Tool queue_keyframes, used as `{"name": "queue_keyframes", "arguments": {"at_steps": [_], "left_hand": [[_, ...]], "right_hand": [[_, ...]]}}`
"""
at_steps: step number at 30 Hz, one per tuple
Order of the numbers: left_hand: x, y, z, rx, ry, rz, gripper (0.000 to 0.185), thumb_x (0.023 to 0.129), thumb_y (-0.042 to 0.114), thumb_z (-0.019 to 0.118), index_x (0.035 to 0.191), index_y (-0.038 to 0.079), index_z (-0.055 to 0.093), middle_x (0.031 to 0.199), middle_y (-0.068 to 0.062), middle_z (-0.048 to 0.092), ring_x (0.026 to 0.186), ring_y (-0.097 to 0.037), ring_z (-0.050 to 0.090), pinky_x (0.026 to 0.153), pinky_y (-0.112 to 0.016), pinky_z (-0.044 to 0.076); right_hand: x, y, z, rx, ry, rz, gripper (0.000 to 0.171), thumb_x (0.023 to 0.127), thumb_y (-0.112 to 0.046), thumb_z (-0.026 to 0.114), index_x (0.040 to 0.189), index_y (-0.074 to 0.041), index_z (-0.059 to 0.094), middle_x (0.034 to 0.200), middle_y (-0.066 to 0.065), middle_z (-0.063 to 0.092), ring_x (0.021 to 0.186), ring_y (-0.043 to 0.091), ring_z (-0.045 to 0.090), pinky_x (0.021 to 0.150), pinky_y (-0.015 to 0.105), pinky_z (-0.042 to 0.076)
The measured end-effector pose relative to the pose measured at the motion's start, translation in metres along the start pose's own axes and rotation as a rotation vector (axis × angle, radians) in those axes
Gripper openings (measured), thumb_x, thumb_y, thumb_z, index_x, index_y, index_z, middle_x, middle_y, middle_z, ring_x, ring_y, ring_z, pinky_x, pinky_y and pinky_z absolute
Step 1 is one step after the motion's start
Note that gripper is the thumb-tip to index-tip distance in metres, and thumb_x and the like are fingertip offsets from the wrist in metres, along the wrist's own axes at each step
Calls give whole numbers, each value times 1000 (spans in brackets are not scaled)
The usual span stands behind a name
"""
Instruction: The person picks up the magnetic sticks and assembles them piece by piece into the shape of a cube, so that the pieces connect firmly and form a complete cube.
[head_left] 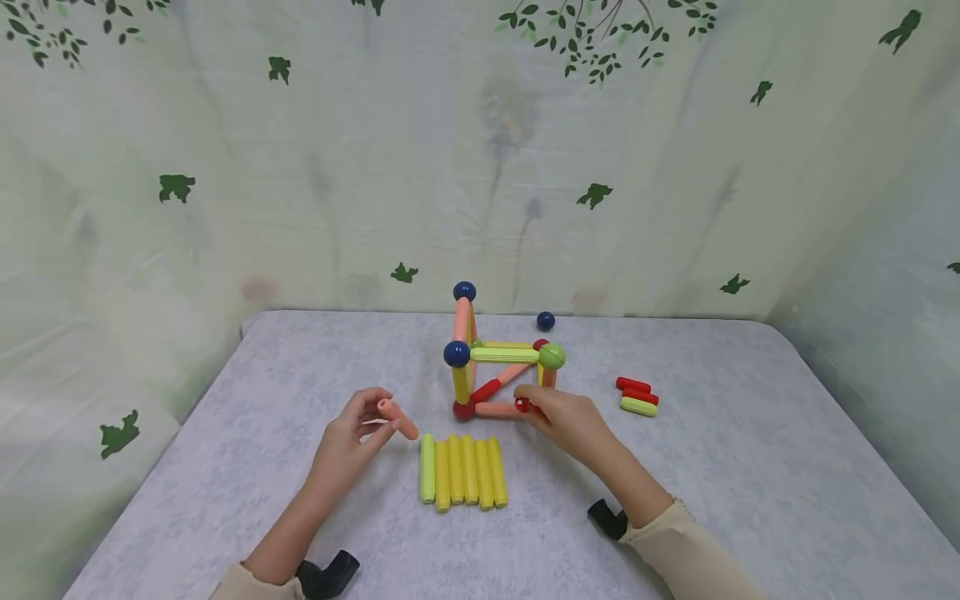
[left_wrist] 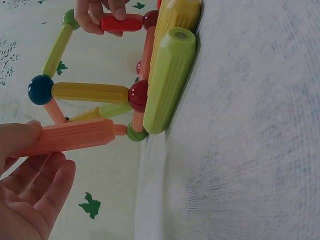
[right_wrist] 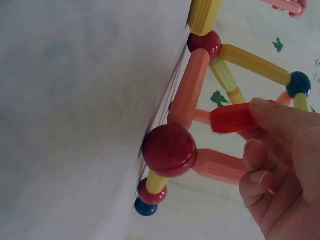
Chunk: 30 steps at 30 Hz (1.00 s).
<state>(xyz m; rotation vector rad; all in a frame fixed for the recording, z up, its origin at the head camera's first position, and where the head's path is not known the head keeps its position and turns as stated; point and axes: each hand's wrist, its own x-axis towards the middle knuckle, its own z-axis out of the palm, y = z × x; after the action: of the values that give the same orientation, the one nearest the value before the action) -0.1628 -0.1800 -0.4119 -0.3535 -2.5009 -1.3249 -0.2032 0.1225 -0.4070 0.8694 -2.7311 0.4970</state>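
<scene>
A frame of rods and balls stands upright mid-table, with a blue ball [head_left: 457,353] at its upper left and a green ball [head_left: 552,356] at its upper right. My right hand [head_left: 573,421] is at the frame's lower right corner. Between thumb and fingers it pinches a short red rod [right_wrist: 232,118], whose free end points toward the red corner ball [right_wrist: 170,151]. A salmon rod [right_wrist: 190,90] runs from that ball to another red ball [right_wrist: 205,45]. Left of the frame, my left hand [head_left: 348,437] holds a loose salmon rod [left_wrist: 75,136] above the table.
In front of the frame lies a row of several yellow rods [head_left: 469,471] with a light green rod [head_left: 427,468] at its left end. Short red rods [head_left: 632,384] and a short light green rod [head_left: 638,407] lie at the right. Behind the frame sits a loose blue ball [head_left: 545,321].
</scene>
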Motion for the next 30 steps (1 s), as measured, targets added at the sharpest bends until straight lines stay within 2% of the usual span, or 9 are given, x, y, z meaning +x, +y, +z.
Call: {"name": "queue_keyframes", "arguments": {"at_steps": [2, 6, 10, 15, 24, 30], "left_hand": [[0, 0, 1, 4, 4, 20, 39, 80, 6, 68, 113, 6, 48, 100, -4, 58, 91, -17, 57, 73, -28, 50], [0, 1, 5, -39, -3, 41, 34, 81, 6, 66, 111, 6, 50, 98, -2, 59, 90, -16, 57, 73, -28, 50], [-1, 6, 12, -84, -19, 55, 32, 81, 5, 66, 109, 9, 51, 98, 0, 59, 89, -13, 57, 74, -26, 50], [0, 16, 27, -143, -34, 93, 36, 78, -1, 67, 107, 11, 51, 99, 0, 59, 90, -13, 60, 74, -25, 49], [25, 37, 62, -206, -63, 130, 35, 78, -1, 67, 108, 6, 51, 98, -4, 60, 91, -16, 61, 73, -25, 50], [37, 42, 80, -209, -90, 152, 33, 80, 0, 65, 109, 6, 51, 100, -4, 60, 90, -14, 60, 72, -24, 50]], "right_hand": [[6, -2, 4, -66, -44, 25, 22, 79, -20, 70, 99, -19, 60, 78, -11, 56, 61, 6, 48, 57, 16, 44], [13, -5, 8, -127, -113, 92, 15, 80, -24, 68, 91, -20, 57, 74, -11, 55, 56, 6, 46, 51, 16, 40], [14, -7, 9, -122, -115, 121, 16, 79, -24, 69, 90, -20, 58, 71, -11, 53, 53, 7, 45, 50, 16, 39], [13, -7, 8, -116, -105, 116, 18, 79, -24, 69, 94, -19, 60, 73, -10, 53, 55, 8, 46, 53, 17, 42], [10, -4, 9, -53, -44, 100, 22, 80, -22, 69, 100, -16, 61, 84, -8, 60, 67, 7, 50, 64, 24, 48], [9, -2, 10, -13, -34, 101, 25, 80, -20, 69, 104, -14, 61, 91, -5, 63, 71, 8, 54, 68, 26, 49]]}}
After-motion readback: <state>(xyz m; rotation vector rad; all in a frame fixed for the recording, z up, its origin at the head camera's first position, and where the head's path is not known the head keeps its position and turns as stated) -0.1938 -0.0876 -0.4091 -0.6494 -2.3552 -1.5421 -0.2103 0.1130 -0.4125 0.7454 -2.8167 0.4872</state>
